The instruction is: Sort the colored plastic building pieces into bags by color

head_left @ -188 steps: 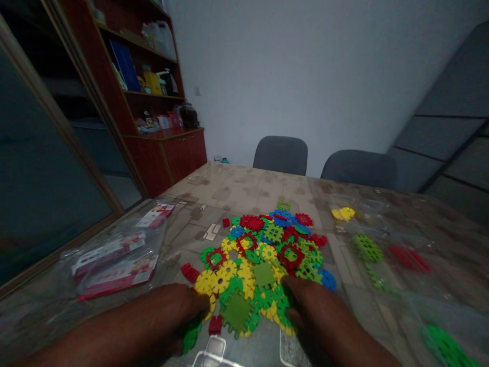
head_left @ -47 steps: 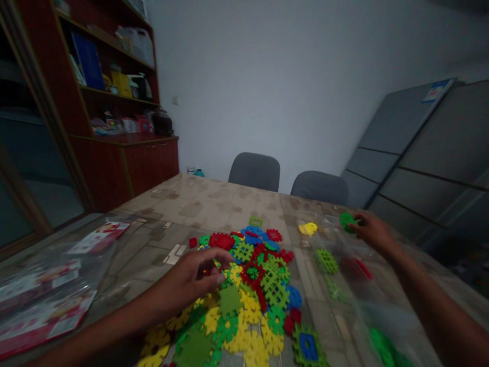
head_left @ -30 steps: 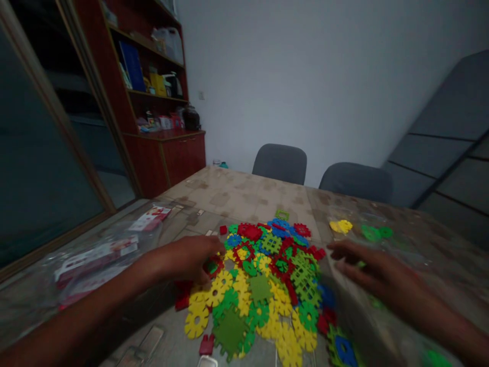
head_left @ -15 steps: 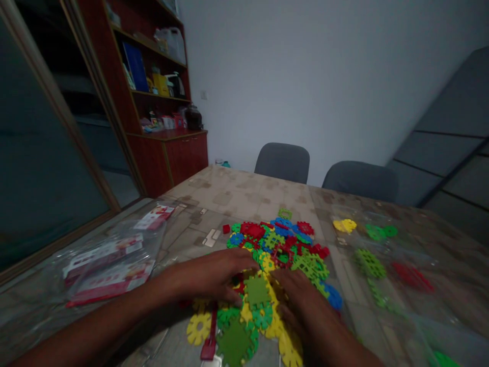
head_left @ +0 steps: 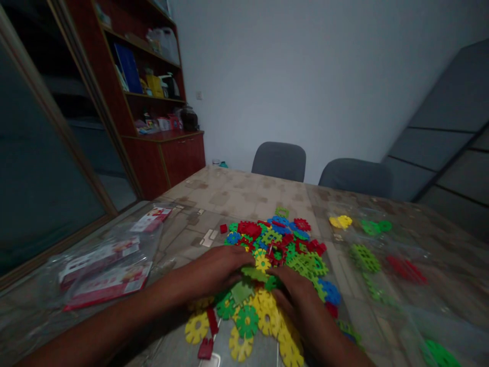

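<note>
My left hand (head_left: 229, 265) comes in over the pile, its fingers closed at the left edge of a light green toothed square plate (head_left: 254, 274) seen nearly edge-on. My right hand (head_left: 292, 290) faces it, with fingertips closed at a darker green plastic piece (head_left: 272, 283) by the plate's right end. I cannot tell if these two pieces are joined. Below them lie another green square plate (head_left: 243, 292), a green notched disc (head_left: 247, 321) and yellow notched discs (head_left: 267, 317). A yellow flower-like disc (head_left: 262, 261) shows just beyond the fingers.
Mixed red, blue and green pieces (head_left: 280, 237) spread behind my hands. Clear bags with printed cards (head_left: 110, 280) lie on the left. Sorted groups of yellow (head_left: 341, 221), green (head_left: 365, 258) and red pieces (head_left: 407, 269) lie to the right. Two grey chairs (head_left: 278, 160) stand beyond the table.
A large green square plate near the table's front is gone from there, uncovering discs. A green plate now shows edge-on between my hands. The view has shifted slightly.
</note>
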`<action>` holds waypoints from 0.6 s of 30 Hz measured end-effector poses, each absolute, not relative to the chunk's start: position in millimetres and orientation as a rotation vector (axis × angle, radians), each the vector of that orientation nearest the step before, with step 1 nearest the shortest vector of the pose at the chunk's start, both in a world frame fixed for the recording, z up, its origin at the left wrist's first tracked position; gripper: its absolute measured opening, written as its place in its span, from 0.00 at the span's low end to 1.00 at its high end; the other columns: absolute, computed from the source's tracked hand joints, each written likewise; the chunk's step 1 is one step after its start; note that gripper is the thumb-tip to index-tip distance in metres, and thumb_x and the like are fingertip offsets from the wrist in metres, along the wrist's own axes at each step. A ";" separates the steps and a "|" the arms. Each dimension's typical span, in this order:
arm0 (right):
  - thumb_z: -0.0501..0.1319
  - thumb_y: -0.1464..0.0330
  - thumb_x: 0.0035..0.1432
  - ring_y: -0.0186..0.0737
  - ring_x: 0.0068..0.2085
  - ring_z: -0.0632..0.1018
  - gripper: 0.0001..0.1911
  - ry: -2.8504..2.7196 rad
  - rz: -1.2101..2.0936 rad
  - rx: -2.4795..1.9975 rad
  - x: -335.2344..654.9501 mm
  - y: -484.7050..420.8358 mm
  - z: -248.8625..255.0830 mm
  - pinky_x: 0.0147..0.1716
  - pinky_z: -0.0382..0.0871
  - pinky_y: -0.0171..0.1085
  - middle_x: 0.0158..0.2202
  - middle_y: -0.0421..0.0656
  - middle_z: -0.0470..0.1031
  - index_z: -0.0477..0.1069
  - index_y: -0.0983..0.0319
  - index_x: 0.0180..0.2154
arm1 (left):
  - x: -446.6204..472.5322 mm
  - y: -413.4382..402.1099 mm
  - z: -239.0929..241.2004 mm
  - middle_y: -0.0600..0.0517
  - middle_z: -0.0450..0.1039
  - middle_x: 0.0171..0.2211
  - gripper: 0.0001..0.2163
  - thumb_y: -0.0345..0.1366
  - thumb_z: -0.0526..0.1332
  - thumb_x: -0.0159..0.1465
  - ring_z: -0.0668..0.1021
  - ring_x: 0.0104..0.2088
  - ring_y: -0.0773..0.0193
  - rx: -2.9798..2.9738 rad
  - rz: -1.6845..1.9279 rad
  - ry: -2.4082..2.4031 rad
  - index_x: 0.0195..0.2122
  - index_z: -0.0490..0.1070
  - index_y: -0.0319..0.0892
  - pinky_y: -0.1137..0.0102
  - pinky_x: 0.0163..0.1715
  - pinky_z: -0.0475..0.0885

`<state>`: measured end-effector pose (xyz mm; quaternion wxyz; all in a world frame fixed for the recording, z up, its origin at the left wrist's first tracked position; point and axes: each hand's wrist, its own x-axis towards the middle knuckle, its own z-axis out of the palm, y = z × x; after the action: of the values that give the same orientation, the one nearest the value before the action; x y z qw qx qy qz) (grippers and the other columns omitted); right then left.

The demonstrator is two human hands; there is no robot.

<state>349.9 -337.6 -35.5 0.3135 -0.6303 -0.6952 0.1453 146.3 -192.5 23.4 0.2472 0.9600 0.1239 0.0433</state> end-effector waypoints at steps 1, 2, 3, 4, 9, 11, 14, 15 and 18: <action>0.55 0.75 0.62 0.50 0.53 0.77 0.22 -1.802 0.340 -1.655 353.7 -336.8 -37.7 0.53 0.71 0.52 0.54 0.52 0.77 0.70 0.61 0.56 | 147.0 -191.1 24.0 0.49 0.75 0.44 0.12 0.23 0.61 0.64 0.77 0.45 0.55 2.608 0.140 0.335 0.47 0.71 0.44 0.66 0.45 0.69; 0.54 0.75 0.63 0.50 0.54 0.77 0.22 -1.782 0.312 -1.650 356.6 -336.4 -38.2 0.54 0.71 0.52 0.55 0.53 0.76 0.70 0.61 0.57 | 147.1 -189.8 25.6 0.49 0.75 0.44 0.13 0.24 0.61 0.65 0.77 0.45 0.56 2.592 0.149 0.325 0.48 0.70 0.44 0.66 0.45 0.69; 0.53 0.74 0.63 0.50 0.54 0.77 0.21 -1.775 0.293 -1.643 358.4 -336.6 -36.7 0.54 0.71 0.52 0.55 0.53 0.76 0.69 0.62 0.57 | 146.8 -188.6 28.2 0.49 0.75 0.44 0.12 0.25 0.62 0.65 0.77 0.45 0.56 2.573 0.148 0.317 0.49 0.70 0.45 0.66 0.46 0.68; 0.52 0.74 0.64 0.50 0.54 0.76 0.21 -1.776 0.274 -1.638 358.6 -337.4 -33.6 0.54 0.71 0.53 0.55 0.53 0.76 0.70 0.61 0.56 | 145.8 -187.5 31.8 0.50 0.75 0.44 0.12 0.27 0.63 0.65 0.77 0.45 0.56 2.558 0.137 0.317 0.49 0.70 0.45 0.66 0.45 0.68; 0.55 0.73 0.64 0.49 0.52 0.75 0.15 -1.922 0.322 -1.664 337.4 -349.2 -5.4 0.53 0.71 0.49 0.51 0.50 0.76 0.73 0.60 0.49 | 133.5 -183.2 52.0 0.51 0.74 0.41 0.07 0.30 0.67 0.63 0.76 0.43 0.57 2.592 -0.010 0.415 0.40 0.72 0.43 0.68 0.42 0.68; 0.61 0.71 0.60 0.51 0.55 0.73 0.18 -2.038 0.432 -1.724 324.7 -352.8 2.7 0.55 0.69 0.50 0.55 0.50 0.74 0.73 0.59 0.53 | 128.0 -183.8 54.0 0.52 0.73 0.42 0.10 0.30 0.70 0.59 0.75 0.44 0.56 2.614 -0.114 0.474 0.39 0.72 0.43 0.68 0.42 0.68; 0.66 0.73 0.53 0.57 0.61 0.68 0.33 -2.112 0.469 -1.860 314.1 -351.1 2.9 0.60 0.64 0.53 0.63 0.51 0.67 0.67 0.59 0.61 | 125.2 -189.8 46.1 0.50 0.71 0.46 0.20 0.32 0.75 0.52 0.74 0.45 0.53 2.663 -0.226 0.517 0.43 0.70 0.44 0.66 0.43 0.69; 0.65 0.75 0.53 0.57 0.61 0.67 0.33 -2.102 0.442 -1.896 314.1 -348.7 0.0 0.60 0.64 0.53 0.63 0.51 0.66 0.66 0.59 0.62 | 126.4 -192.9 41.9 0.49 0.70 0.48 0.23 0.32 0.75 0.50 0.74 0.46 0.51 2.682 -0.226 0.517 0.45 0.69 0.44 0.65 0.44 0.69; 0.58 0.78 0.59 0.51 0.57 0.72 0.24 -2.039 0.360 -1.927 322.9 -339.6 -11.5 0.56 0.68 0.46 0.58 0.50 0.72 0.70 0.59 0.56 | 135.8 -202.2 31.0 0.48 0.69 0.49 0.21 0.31 0.73 0.53 0.73 0.48 0.51 2.691 -0.161 0.507 0.45 0.66 0.44 0.64 0.45 0.69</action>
<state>322.9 -339.6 -11.5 0.1560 -0.6730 -0.7120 0.1258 135.8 -202.2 31.0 0.1981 0.9616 0.1812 -0.0574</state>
